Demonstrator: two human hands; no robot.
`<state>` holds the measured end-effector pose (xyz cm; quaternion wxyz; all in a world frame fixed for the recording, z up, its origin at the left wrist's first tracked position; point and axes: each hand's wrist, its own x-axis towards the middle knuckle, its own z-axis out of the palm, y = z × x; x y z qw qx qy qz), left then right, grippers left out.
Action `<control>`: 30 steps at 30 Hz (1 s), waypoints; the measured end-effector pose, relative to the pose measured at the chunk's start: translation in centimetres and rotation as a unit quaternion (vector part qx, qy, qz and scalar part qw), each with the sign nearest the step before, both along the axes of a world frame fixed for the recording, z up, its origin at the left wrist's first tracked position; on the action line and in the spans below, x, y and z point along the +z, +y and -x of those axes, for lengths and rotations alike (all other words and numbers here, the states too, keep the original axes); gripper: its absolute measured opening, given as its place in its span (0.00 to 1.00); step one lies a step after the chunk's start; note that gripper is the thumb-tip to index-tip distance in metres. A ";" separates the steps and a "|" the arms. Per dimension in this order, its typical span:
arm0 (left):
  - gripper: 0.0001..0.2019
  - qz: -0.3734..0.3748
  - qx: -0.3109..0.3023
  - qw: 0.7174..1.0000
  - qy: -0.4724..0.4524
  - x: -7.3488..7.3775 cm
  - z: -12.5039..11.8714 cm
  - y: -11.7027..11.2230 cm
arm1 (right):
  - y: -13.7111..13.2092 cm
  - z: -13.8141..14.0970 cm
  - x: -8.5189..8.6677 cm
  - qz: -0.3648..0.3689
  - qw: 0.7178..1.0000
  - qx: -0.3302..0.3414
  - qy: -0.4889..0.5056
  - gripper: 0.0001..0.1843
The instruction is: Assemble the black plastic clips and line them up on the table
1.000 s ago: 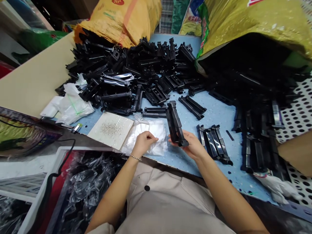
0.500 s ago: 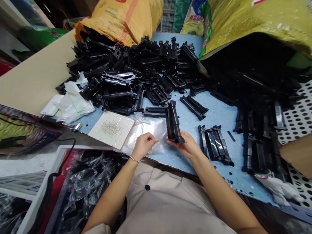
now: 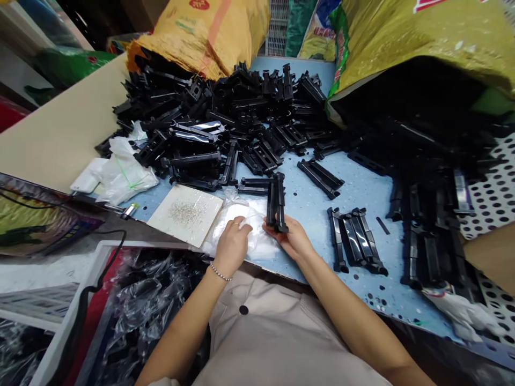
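My right hand (image 3: 294,237) holds a black plastic part (image 3: 276,201), long and narrow with thicker ends, tilted upright above the table's front edge. Clear plastic bags (image 3: 257,244) lie in a flat stack beneath and between my hands. The fingers of my left hand (image 3: 233,244) are closed in a pinch on the bag film, though the fingertips are partly hidden. To the left of the stack lies a pale square board (image 3: 185,213) with many tiny grains on it. A short row of similar black parts (image 3: 356,238) rests to the right of my right hand.
A large heap of black parts (image 3: 237,115) spreads from an orange sack (image 3: 209,37) across the back of the blue table (image 3: 314,214). More spill from a yellow sack (image 3: 422,37) at right. A crate (image 3: 100,246) of bagged parts stands below left.
My left hand has moved slightly left and down and now pinches the bag film. My right hand has shifted left with the black part, closer to the bags.
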<state>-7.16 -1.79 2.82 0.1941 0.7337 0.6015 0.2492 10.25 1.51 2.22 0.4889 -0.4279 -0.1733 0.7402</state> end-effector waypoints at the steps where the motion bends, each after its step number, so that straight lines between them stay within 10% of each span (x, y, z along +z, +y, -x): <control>1: 0.19 0.000 -0.010 1.000 0.025 0.1 0.2 -0.1 | -0.4 -0.5 0.4 -0.006 1.000 -0.004 -0.010 0.09; 5: 0.28 0.036 0.006 0.998 -0.041 0.0 1.0 0.4 | -3.9 -3.6 2.3 0.033 0.992 0.100 0.064 0.12; 11: 0.37 0.035 -0.040 0.993 -0.108 0.5 1.8 -0.2 | -6.8 -4.4 0.1 0.255 0.890 0.278 0.257 0.17; 14: 0.40 0.025 -0.134 0.984 -0.119 1.7 1.0 -2.1 | -5.3 -2.5 -1.1 0.187 0.929 0.263 0.183 0.15; 18: 0.40 0.015 -0.218 0.968 -0.124 4.0 -1.1 -3.8 | -4.0 -0.2 0.0 -0.042 0.960 0.217 -0.171 0.11; 22: 0.30 0.041 -0.206 0.971 -0.111 7.9 0.7 -5.1 | -4.6 -0.3 3.2 -0.237 0.867 0.318 -0.301 0.11; 25: 0.23 0.123 -0.144 0.979 -0.070 10.2 7.1 -7.3 | -4.6 -2.8 6.0 -0.296 0.805 0.413 -0.306 0.17; 28: 0.16 0.268 0.000 0.963 -0.006 9.4 15.4 -11.0 | -3.7 -7.7 7.5 -0.268 0.718 0.340 -0.545 0.20; 30: 0.12 0.359 0.093 0.927 0.052 7.4 19.3 -14.0 | -3.1 -11.4 7.5 -0.191 0.600 0.278 -0.725 0.19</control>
